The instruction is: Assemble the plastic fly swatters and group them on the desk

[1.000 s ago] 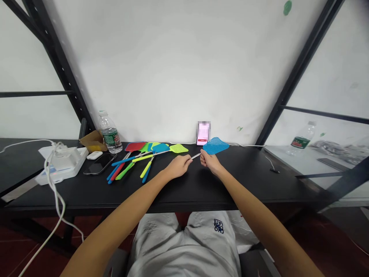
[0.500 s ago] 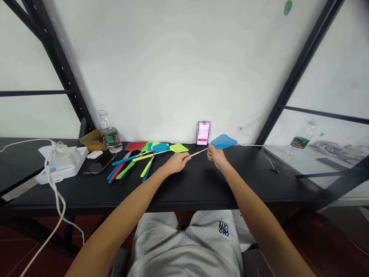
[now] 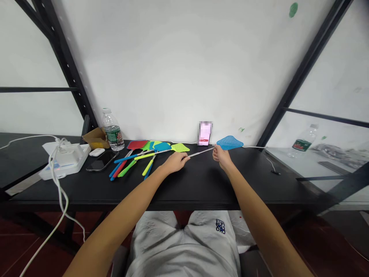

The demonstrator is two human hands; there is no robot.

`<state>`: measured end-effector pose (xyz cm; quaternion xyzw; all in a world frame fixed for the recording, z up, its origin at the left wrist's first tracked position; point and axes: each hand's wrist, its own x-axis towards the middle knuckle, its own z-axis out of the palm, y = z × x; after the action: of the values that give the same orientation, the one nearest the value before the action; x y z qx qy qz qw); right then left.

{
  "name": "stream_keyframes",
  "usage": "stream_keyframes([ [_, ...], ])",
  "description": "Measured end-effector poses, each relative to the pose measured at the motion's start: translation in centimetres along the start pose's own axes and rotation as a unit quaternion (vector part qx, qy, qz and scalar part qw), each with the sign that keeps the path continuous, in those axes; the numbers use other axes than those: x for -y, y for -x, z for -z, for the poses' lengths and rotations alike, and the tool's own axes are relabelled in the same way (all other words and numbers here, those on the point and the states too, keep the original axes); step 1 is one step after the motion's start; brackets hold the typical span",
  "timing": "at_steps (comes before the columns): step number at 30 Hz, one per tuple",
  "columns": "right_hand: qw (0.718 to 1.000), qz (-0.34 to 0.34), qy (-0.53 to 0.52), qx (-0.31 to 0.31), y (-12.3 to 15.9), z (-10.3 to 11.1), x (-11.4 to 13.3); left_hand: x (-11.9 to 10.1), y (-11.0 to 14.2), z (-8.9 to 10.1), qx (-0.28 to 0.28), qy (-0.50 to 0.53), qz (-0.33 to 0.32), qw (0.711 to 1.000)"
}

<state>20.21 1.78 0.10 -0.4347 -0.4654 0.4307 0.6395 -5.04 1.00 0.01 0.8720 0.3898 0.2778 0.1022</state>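
Note:
A fly swatter (image 3: 230, 142) with a blue mesh head is stretched between my two hands above the black table. My right hand (image 3: 221, 156) is closed around its metal rod just below the head. Closed on the other end is my left hand (image 3: 176, 162), which hides the handle. Between the hands a length of bare silvery rod shows. Left of my left hand lies a pile of fly swatters in several colours, among them one with a red head (image 3: 137, 144) and one with a yellow-green head (image 3: 180, 147).
A lit phone (image 3: 204, 134) leans on the wall behind my hands. To the left are a water bottle (image 3: 113, 131), a dark phone (image 3: 103, 161), a white earbud case (image 3: 97, 152), a small cardboard box (image 3: 96, 138) and a white power strip (image 3: 65, 161) with cables.
My right hand has moved right with the blue head, away from my left hand, and more of the metal rod shows between them. The view has shifted slightly.

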Motion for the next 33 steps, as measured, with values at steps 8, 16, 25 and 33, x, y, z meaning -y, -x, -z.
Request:
stream_keyframes([
  [8,0.995,-0.007,-0.009,-0.098,0.0,0.4,0.6,-0.2,0.2,-0.1,-0.002,-0.035,0.015,0.999],
  [16,0.995,0.005,-0.031,-0.09,0.1,0.1,0.1,-0.4,0.4,-0.3,-0.003,-0.072,0.025,0.997],
  [25,0.997,0.024,-0.036,-0.065,0.7,-0.7,-0.6,-0.7,0.4,-0.3,-0.008,-0.088,0.025,0.996],
  [33,0.999,0.039,0.012,0.034,3.1,-4.5,-1.6,-1.5,0.4,-0.6,-0.022,-0.045,-0.002,0.999],
])
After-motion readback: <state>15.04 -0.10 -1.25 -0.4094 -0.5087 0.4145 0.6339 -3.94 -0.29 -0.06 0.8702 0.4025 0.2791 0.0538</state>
